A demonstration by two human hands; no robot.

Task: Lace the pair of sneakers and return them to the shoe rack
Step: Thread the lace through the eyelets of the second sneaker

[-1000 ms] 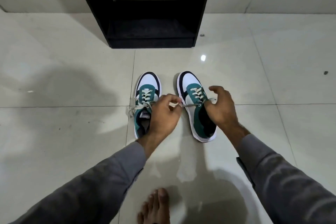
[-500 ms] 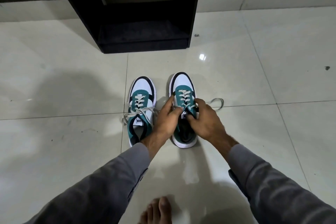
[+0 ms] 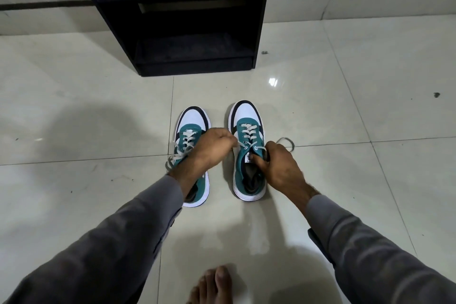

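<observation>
Head view, looking down at a glossy pale tiled floor (image 3: 86, 111). Two sneakers sit side by side on the floor, toes pointing away from the person toward a black shoe rack (image 3: 182, 20) that stands against the wall; both shoes are on the floor in front of the rack, apart from it, none on its shelves. Left sneaker (image 3: 191, 131): teal, white and navy upper, white sole, laced with off-white laces whose loose ends trail off its left side onto the tile. Right sneaker (image 3: 248, 126): same colours, laces crossed through the eyelets, with a loose lace loop (image 3: 286, 142) lying on the floor just to its right. Left hand (image 3: 209, 149) is over the gap between the two shoes, partly covering the left sneaker's tongue area; fingers curled closed, fingertips pinching the lace end at the right sneaker's upper left eyelet. Right hand (image 3: 278, 168) rests on the right sneaker's collar; fingers curled, thumb tip pressed against the tongue near the label, fingers gripping the right edge of the opening; whether it also holds lace cannot be resolved. Both forearms wear grey sleeves (image 3: 123, 242). A bare foot (image 3: 214, 286) shows at the bottom edge, toes pointing toward the shoes, well short of them. Small dark specks on the tile to the right of the rack.
</observation>
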